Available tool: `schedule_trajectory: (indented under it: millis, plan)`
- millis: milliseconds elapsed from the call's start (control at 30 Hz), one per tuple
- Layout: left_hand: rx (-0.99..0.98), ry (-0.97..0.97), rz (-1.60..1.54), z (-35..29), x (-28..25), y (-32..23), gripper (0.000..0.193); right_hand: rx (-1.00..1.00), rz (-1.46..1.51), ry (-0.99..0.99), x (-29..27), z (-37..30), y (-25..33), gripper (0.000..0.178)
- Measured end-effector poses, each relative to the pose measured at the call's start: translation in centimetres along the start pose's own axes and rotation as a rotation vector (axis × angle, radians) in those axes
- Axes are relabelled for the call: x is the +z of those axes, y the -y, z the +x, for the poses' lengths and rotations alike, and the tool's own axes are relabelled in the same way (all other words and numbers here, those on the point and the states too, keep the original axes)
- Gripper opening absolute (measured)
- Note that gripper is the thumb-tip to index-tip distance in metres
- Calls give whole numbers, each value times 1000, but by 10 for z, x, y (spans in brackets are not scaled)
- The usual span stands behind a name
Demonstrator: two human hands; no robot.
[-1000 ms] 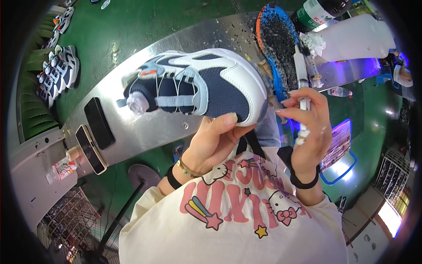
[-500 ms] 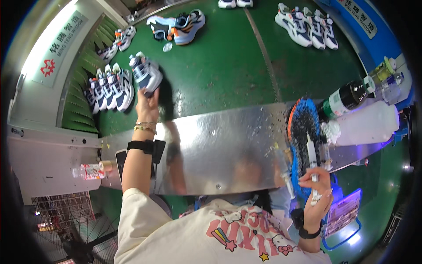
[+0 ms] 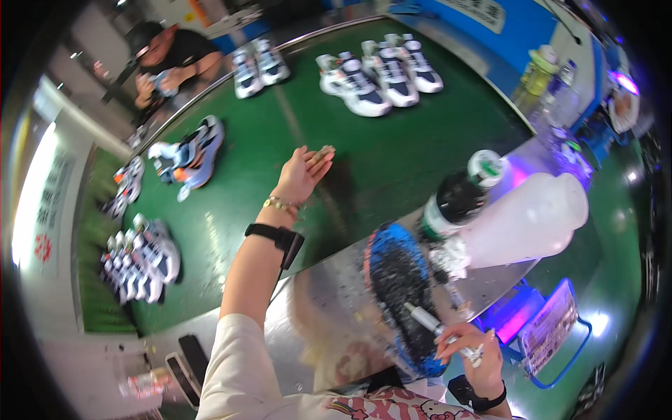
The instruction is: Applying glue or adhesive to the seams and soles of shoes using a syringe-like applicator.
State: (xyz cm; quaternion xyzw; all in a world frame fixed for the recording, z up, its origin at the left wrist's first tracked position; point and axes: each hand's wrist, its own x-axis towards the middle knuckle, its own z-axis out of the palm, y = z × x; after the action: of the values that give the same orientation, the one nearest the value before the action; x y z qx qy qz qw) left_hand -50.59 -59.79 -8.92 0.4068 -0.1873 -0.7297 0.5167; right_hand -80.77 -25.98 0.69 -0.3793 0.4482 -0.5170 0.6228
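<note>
My left hand (image 3: 304, 173) reaches out over the green tabletop, holding nothing, fingers stretched and apart. A small brownish covering seems to sit on one fingertip. Beyond it stand white and navy sneakers (image 3: 360, 87), none touched by the hand. At the near right, my right hand (image 3: 472, 353) has its fingers closed round a white pen-like tool (image 3: 423, 318). The tool's tip points over a dark, speckled shoe sole (image 3: 399, 280) with blue and orange edges, lying on the metal strip. At the left, more sneakers (image 3: 157, 248) stand in a row.
A dark bottle with a green and white cap (image 3: 455, 199) and a large whitish plastic jug (image 3: 528, 220) stand by the sole, near crumpled white tissue (image 3: 448, 257). Pale-blue and orange sneakers (image 3: 189, 157) sit far left. A person (image 3: 171, 63) across the table handles something light blue.
My left hand has let go of the sneaker, which now stands at the left row, and has moved right, toward the far sneakers. The view has turned right. My right hand keeps the pen-like tool.
</note>
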Motion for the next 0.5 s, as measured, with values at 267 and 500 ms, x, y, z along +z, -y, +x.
schedule_trajectory:
  millis: [267, 500]
  plan:
    - [-153, 1012, -308, 191, 55, 28, 48, 169, 129, 150, -16, 0, 21, 61]
    - [171, 198, 446, 181, 20, -51, 36, 127, 122, 83, -22, -15, 11, 53]
